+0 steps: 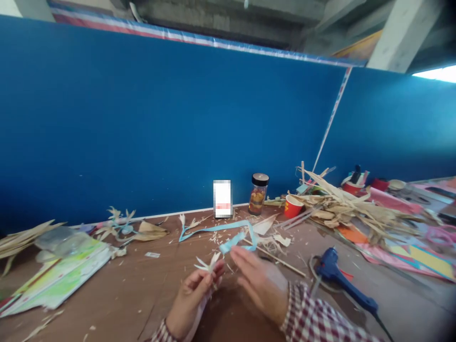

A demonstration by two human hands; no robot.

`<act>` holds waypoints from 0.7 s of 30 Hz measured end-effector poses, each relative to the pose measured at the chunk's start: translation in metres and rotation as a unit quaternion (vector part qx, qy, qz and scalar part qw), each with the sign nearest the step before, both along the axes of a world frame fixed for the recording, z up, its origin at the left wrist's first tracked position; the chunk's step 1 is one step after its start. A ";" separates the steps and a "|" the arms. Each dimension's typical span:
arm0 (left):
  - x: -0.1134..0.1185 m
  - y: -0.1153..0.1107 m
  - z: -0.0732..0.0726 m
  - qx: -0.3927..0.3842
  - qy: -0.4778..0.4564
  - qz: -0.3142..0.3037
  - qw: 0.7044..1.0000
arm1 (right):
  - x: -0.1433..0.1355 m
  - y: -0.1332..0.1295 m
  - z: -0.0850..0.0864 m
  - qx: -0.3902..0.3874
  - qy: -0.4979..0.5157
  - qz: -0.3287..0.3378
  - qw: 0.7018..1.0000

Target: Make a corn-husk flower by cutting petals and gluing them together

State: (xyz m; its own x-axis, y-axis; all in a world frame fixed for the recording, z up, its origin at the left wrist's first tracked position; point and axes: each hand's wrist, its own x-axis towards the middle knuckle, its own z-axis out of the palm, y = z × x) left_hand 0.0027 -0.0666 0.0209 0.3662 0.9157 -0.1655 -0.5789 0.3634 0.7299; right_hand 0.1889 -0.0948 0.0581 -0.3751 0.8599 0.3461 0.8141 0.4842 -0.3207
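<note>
My left hand [195, 295] pinches a small pale flower [211, 266], made of narrow pointed strips like dried husk, between thumb and fingers. My right hand [261, 280] is just right of it, its fingers stretched out and angled toward the far side of the table. Beyond those fingertips lies a light blue ribbon [217, 228], looped over the tabletop; whether the fingertips touch it I cannot tell. A thin wooden stick [281, 260] lies behind my right hand, among pale shavings. To the right of that hand rests a blue glue gun [337, 270].
A phone [223, 198] with a blurred screen leans on the blue partition [160, 118]. Nearby stand a dark-lidded jar [258, 197] and a red paper cup [293, 207]. Dried husks [342, 204] pile up at right; a green-and-white painted sheet [64, 278] lies left.
</note>
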 end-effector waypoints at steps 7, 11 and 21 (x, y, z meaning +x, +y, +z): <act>-0.004 0.003 -0.003 -0.012 0.001 0.050 0.999 | -0.026 -0.007 -0.001 -0.030 -0.039 0.058 0.997; -0.010 0.008 -0.001 -0.027 -0.025 0.076 0.996 | -0.024 -0.007 -0.002 -0.023 -0.045 0.091 0.995; -0.024 0.022 -0.002 -0.026 -0.045 0.129 0.990 | -0.019 -0.008 -0.011 -0.050 -0.028 0.084 0.995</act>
